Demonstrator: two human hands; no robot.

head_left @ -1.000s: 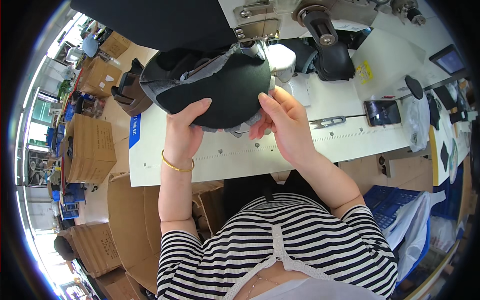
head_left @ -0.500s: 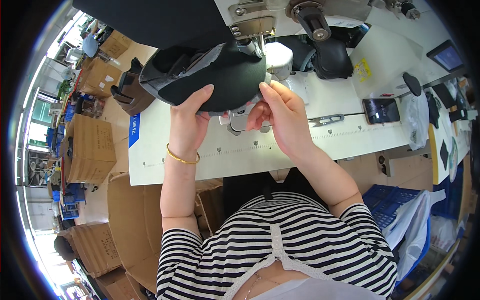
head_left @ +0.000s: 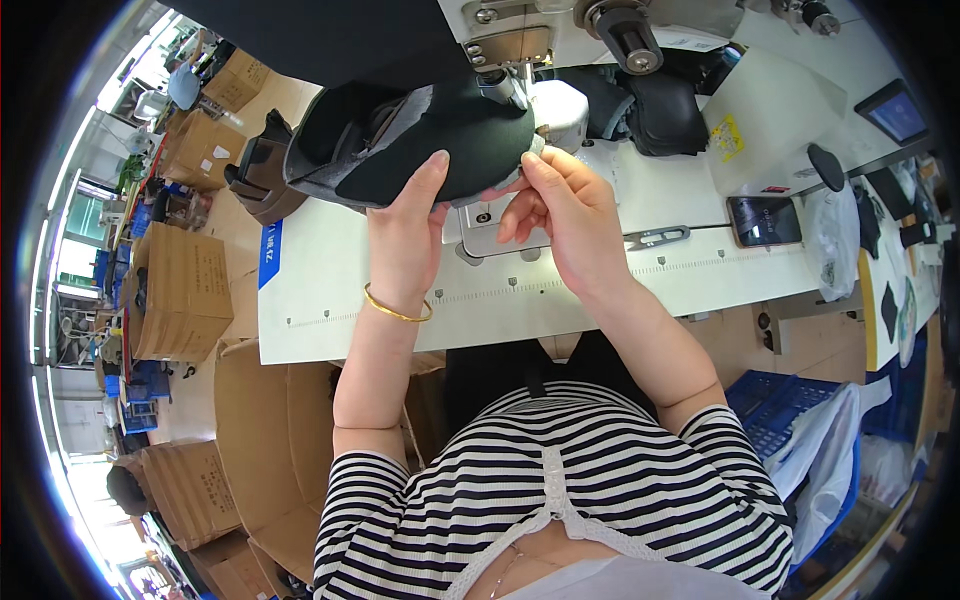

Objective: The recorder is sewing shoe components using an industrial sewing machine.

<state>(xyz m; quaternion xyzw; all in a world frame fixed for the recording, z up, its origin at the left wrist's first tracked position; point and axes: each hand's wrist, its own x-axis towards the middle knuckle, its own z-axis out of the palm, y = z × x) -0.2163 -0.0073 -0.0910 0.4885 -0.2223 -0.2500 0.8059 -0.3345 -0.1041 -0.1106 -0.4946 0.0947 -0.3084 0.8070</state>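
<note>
A black shoe upper [head_left: 440, 150] with grey lining lies beneath the needle and presser foot of a sewing machine [head_left: 505, 85]. My left hand [head_left: 405, 230] grips its near edge, thumb on top and fingers underneath, mostly hidden. With thumb and index finger, my right hand [head_left: 572, 210] pinches the edge at the upper's right end, just below the needle; its other fingers curl loosely. The upper's open side, with grey lining showing, faces left. Below the upper, a metal plate [head_left: 500, 230] is set into the white table [head_left: 400, 335].
Thread snips [head_left: 657, 238] and a phone [head_left: 763, 221] lie right of my right hand. Dark stacked pieces [head_left: 665, 115] sit behind the machine bed. A brown shoe upper [head_left: 265, 175] stands at the table's left edge. Cardboard boxes [head_left: 180, 290] and a blue crate [head_left: 770, 400] flank the table.
My left hand has shifted right along the near edge of the upper. The upper has turned slightly, its left end moving a little right. My right hand keeps its pinch near the needle.
</note>
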